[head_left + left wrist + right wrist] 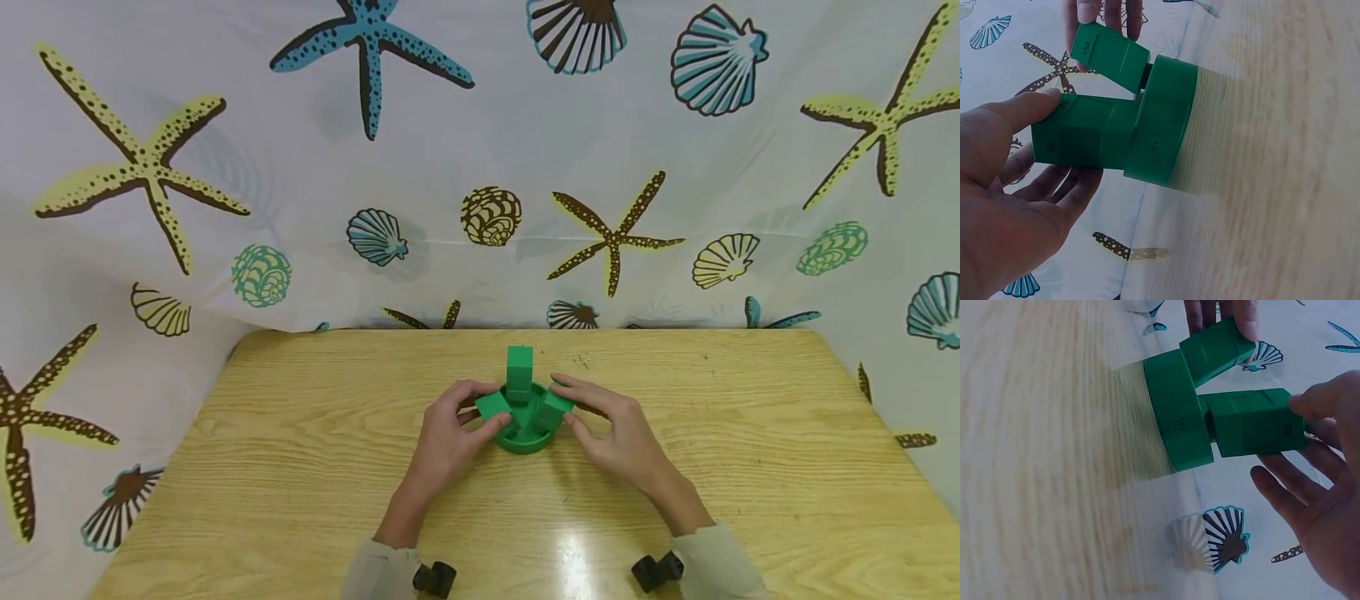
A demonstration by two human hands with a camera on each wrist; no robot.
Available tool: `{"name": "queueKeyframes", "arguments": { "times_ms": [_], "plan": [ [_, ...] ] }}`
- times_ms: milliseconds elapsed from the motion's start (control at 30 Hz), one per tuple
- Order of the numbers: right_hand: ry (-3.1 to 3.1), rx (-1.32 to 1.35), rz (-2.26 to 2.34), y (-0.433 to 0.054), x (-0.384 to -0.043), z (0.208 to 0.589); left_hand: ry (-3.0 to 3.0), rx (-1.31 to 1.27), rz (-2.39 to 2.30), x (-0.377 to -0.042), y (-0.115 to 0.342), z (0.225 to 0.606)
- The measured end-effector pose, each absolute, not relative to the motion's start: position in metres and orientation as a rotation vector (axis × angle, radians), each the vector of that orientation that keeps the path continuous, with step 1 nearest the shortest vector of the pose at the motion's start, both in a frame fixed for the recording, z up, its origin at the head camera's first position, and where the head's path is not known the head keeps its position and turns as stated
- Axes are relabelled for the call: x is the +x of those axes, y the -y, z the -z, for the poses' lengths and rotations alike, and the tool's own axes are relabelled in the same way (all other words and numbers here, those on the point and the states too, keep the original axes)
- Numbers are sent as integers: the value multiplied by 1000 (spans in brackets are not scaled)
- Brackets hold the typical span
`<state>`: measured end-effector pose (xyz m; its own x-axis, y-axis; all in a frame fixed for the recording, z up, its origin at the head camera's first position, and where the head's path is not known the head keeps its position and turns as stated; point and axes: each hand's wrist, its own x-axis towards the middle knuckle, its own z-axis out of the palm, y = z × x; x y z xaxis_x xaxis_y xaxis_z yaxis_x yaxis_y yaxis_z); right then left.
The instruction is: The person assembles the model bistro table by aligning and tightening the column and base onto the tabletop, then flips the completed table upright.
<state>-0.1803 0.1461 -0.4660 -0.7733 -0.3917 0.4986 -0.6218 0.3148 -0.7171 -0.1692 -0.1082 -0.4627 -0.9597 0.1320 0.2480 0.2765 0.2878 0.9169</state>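
In the head view a round green base (pixel 525 447) with a raised rim sits on the table. Three green blocks rise from it: a left block (pixel 492 405), a right block (pixel 553 410) and a back block (pixel 519 372) that no hand touches. My left hand (pixel 442 437) pinches the left block between thumb and fingers. Thumb and fingers of my right hand (pixel 621 435) grip the right block. Seen from the left wrist, the right block (pixel 1110 57) leans outward from the base. From the right wrist, a narrow dark neck shows between right block (pixel 1254 424) and base (pixel 1175 412).
The wood-grain table (pixel 300 483) runs back to a white curtain (pixel 450 150) printed with starfish and shells. Small black devices (pixel 435 579) are worn at both wrists, beside pale sleeves (pixel 716 562).
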Motion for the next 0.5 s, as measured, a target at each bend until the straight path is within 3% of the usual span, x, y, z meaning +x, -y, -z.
{"name": "queueKeyframes", "arguments": {
  "times_ms": [500],
  "plan": [
    [2324,1000,-1539,-152,-182,461,2426,-403,1757,-168,110,462]
  ]
}}
